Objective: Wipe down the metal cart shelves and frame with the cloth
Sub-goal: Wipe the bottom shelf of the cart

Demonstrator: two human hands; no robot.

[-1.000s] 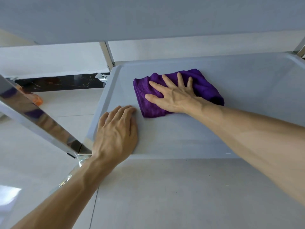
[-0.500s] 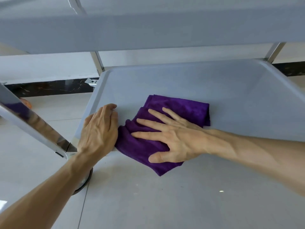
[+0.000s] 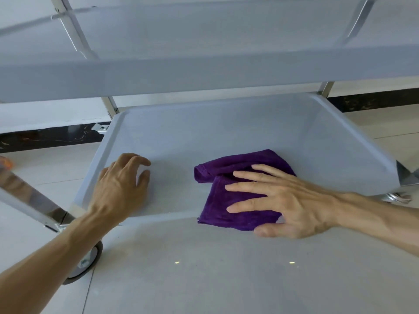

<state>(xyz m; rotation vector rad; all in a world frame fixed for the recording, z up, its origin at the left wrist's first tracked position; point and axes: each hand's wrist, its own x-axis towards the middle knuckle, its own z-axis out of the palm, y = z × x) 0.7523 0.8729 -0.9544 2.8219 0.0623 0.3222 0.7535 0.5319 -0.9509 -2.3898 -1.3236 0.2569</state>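
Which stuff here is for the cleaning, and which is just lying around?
For the cleaning:
purple cloth, under the right hand
bottom shelf
upper shelf
left hand, resting on the bottom shelf

Just around:
orange thing on the floor

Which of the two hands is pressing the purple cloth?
The right hand, fingers flat on the purple cloth; the left hand rests bare on the lower shelf.

Looks like an indoor, tiled room, maybe a service or utility space, though which kind is hard to tell. Pale glossy floor tiles [image 3: 204, 279] run to a white wall with a dark marbled skirting strip [image 3: 52, 137]. A wheeled grey metal cart [image 3: 204, 71] with shiny steel posts stands there.
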